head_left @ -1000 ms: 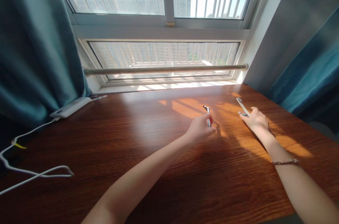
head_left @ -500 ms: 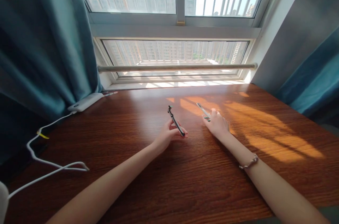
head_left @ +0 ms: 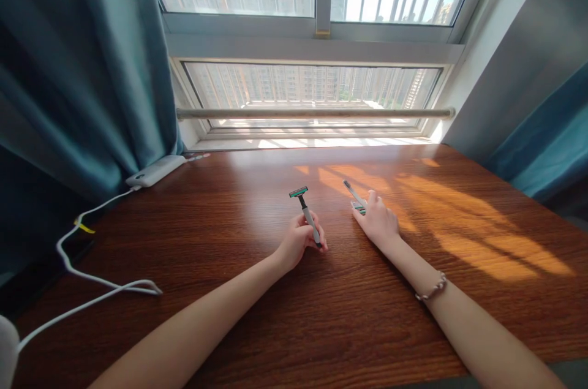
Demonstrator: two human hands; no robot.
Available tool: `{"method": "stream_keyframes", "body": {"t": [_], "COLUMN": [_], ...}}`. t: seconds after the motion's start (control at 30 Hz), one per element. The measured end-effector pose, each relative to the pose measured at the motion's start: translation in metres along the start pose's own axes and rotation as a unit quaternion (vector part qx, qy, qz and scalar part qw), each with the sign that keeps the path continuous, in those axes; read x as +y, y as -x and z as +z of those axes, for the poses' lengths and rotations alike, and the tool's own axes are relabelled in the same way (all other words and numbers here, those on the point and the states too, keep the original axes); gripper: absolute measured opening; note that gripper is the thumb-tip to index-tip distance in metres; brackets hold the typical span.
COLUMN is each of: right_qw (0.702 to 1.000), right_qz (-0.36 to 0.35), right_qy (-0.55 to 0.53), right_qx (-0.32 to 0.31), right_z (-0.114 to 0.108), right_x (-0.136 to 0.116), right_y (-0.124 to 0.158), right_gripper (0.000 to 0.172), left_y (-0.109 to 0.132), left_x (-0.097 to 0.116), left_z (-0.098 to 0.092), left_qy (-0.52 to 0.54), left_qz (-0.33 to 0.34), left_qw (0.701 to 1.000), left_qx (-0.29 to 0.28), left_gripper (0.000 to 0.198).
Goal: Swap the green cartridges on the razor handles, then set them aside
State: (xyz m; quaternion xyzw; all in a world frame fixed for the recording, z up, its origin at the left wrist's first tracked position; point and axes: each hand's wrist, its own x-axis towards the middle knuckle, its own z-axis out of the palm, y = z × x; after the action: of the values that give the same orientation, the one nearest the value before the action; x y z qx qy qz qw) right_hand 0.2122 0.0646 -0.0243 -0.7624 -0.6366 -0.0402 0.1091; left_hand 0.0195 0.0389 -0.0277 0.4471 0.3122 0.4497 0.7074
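Observation:
My left hand (head_left: 298, 242) is closed around the grey handle of a razor (head_left: 309, 217). The razor's black head with a green strip points up and away, and its blade face shows. To the right, low over the wooden table, my right hand (head_left: 377, 217) is closed on a toothbrush (head_left: 354, 192) and a small flat pack (head_left: 359, 207) with green and dark stripes, possibly razor cartridges. The toothbrush's dark head sticks out past the fingers, pointing toward the window. My right fingers hide part of both things.
The brown wooden table (head_left: 220, 223) reaches to a window with a horizontal rail (head_left: 316, 113). At the back left lies a white power strip (head_left: 156, 171), its white cable (head_left: 96, 282) looping along the left side. Blue curtains (head_left: 87, 58) hang at both sides.
My left hand has turned the razor, so its head now faces me instead of edge-on. In my right hand the striped pack shows more of its face. The view has shifted slightly.

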Motion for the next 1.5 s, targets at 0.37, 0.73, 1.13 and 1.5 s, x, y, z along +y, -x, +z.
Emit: {"method": "stream_keyframes", "body": {"t": [0.37, 0.73, 1.13, 1.5], "right_qw": [0.999, 0.998, 0.976, 0.975], "right_qz": [-0.030, -0.048, -0.190, -0.219], "right_qy": [0.026, 0.026, -0.107, -0.029], "right_qx": [0.004, 0.018, -0.012, 0.002], "right_z": [0.002, 0.001, -0.004, 0.004], "right_x": [-0.011, -0.020, -0.031, -0.037], "right_y": [0.008, 0.014, 0.031, 0.038], "right_gripper": [0.053, 0.055, 0.027, 0.026], "left_y": [-0.001, 0.000, 0.000, 0.000], "left_x": [-0.002, -0.002, -0.003, -0.002], "left_z": [-0.002, -0.001, -0.002, 0.000], "left_qy": [-0.016, -0.028, -0.036, -0.040], "left_qz": [-0.004, -0.008, -0.013, -0.019], "left_qw": [1.000, 1.000, 0.999, 0.999], "left_qx": [-0.009, -0.010, -0.009, -0.008], "left_gripper": [0.017, 0.017, 0.016, 0.015]}}
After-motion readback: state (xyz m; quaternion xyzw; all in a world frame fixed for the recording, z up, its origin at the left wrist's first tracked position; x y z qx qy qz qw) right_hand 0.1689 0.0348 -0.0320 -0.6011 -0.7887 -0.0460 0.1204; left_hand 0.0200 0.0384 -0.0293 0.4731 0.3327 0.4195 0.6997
